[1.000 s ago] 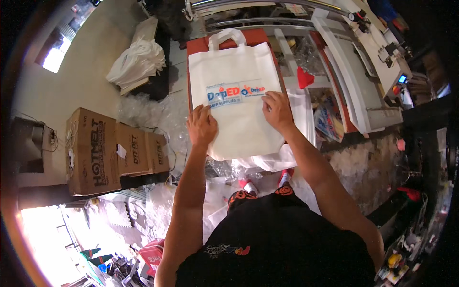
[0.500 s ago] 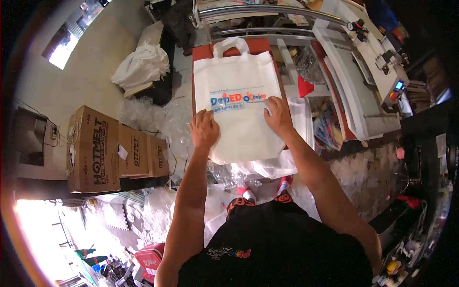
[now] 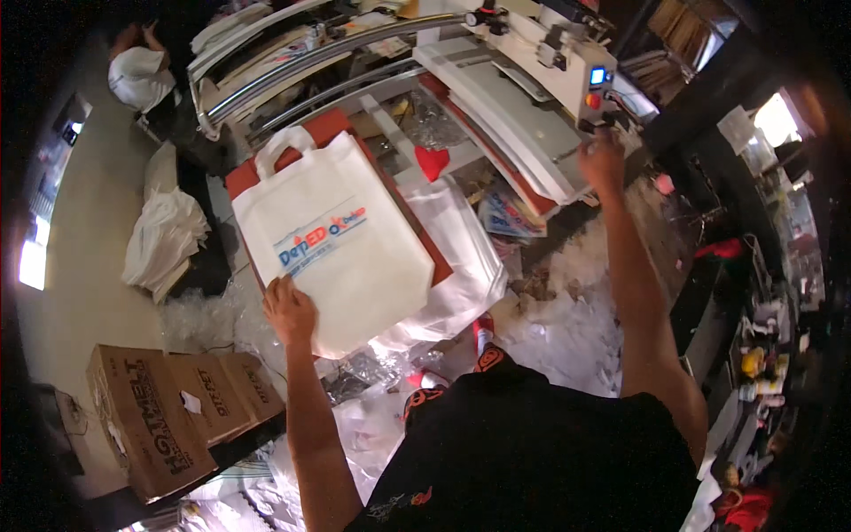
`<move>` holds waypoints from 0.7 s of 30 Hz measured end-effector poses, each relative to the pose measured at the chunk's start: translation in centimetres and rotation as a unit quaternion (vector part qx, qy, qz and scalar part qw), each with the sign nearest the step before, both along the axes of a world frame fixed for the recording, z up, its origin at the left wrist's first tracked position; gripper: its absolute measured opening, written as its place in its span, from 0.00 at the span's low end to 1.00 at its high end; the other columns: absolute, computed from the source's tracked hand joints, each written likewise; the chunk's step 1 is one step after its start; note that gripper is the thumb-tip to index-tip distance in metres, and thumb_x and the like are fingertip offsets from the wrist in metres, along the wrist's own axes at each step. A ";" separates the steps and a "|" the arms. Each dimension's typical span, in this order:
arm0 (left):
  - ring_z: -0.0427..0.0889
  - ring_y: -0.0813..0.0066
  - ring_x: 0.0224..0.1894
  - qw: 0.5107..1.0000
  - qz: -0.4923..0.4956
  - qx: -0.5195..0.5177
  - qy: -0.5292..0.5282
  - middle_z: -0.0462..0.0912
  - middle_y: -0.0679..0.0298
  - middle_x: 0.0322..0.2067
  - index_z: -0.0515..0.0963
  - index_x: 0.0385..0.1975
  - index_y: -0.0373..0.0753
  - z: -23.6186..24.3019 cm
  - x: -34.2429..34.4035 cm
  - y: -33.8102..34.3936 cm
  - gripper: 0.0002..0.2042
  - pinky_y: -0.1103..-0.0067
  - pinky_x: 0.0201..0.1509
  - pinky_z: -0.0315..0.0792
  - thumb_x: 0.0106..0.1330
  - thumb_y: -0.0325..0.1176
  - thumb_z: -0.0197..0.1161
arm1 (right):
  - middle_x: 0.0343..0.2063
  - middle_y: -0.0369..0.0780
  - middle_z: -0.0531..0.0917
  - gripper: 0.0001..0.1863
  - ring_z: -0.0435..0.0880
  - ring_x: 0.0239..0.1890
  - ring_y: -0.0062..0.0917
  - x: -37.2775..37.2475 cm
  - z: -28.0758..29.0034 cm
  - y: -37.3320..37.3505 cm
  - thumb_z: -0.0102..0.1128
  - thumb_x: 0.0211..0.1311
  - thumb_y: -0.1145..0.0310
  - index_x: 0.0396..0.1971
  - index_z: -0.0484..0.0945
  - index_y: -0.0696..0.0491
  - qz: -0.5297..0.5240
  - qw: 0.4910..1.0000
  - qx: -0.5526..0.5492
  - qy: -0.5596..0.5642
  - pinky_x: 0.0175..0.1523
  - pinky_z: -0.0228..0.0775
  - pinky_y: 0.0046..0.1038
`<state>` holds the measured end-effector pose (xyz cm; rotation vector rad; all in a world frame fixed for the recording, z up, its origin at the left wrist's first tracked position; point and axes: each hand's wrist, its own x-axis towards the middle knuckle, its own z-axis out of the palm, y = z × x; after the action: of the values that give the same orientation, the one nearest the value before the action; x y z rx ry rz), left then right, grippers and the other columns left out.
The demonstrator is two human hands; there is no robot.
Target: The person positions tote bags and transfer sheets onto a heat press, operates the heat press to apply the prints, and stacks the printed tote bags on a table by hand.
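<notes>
A white tote bag [image 3: 372, 275] with a blue and red print lies flat on a red heat-press platen [image 3: 332, 126], its handles at the far end. My left hand [image 3: 290, 310] rests on the bag's left edge beside the print, fingers extended and apart. At the right, my right hand [image 3: 603, 165] is raised just below the control box [image 3: 596, 89] of the heat press, which has a lit display and a red button. Its fingers are dim and blurred, so whether they touch the box or grip anything is unclear.
The press's pale upper plate [image 3: 510, 106] lies right of the bag, with a red cloth [image 3: 432, 163] on the frame between. White bags [image 3: 168, 235] are piled at left, above cardboard boxes [image 3: 151, 417]. A person [image 3: 142, 75] is at the far left. Plastic wrap litters the floor.
My right hand has left the bag and moved right to the press's control box. My left hand stays on the bag's left edge. The view has turned to the right.
</notes>
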<state>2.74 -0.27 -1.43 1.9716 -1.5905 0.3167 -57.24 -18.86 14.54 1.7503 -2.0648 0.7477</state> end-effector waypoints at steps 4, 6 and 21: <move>0.74 0.50 0.55 1.000 -0.006 0.001 -0.016 0.77 0.52 0.50 0.78 0.48 0.40 -0.3 1.4 0.6 0.17 0.59 0.57 0.69 0.57 0.28 0.57 | 0.54 0.54 0.75 0.29 0.74 0.57 0.48 -3.5 1.6 -3.4 0.59 0.59 0.57 0.57 0.71 0.56 -0.017 0.993 0.077 0.087 0.60 0.67 0.46; 0.74 0.52 0.54 0.999 -0.034 -0.017 -0.020 0.78 0.50 0.50 0.79 0.47 0.39 -1.1 0.7 -0.6 0.17 0.61 0.58 0.69 0.56 0.27 0.57 | 0.54 0.55 0.77 0.28 0.77 0.56 0.48 -7.4 0.7 -5.4 0.59 0.58 0.54 0.55 0.75 0.54 0.030 0.986 0.149 0.062 0.61 0.68 0.43; 0.73 0.57 0.56 0.998 0.046 0.011 0.038 0.77 0.61 0.52 0.79 0.47 0.46 -0.3 0.5 0.6 0.17 0.60 0.57 0.68 0.57 0.32 0.58 | 0.42 0.51 0.81 0.19 0.81 0.47 0.48 3.5 -1.0 -2.0 0.58 0.64 0.60 0.47 0.76 0.59 0.117 0.980 0.161 0.004 0.52 0.72 0.43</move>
<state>3.27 0.30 -1.78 2.0535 -1.4649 0.2571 -53.73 -20.91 13.50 2.1960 -2.0907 0.4843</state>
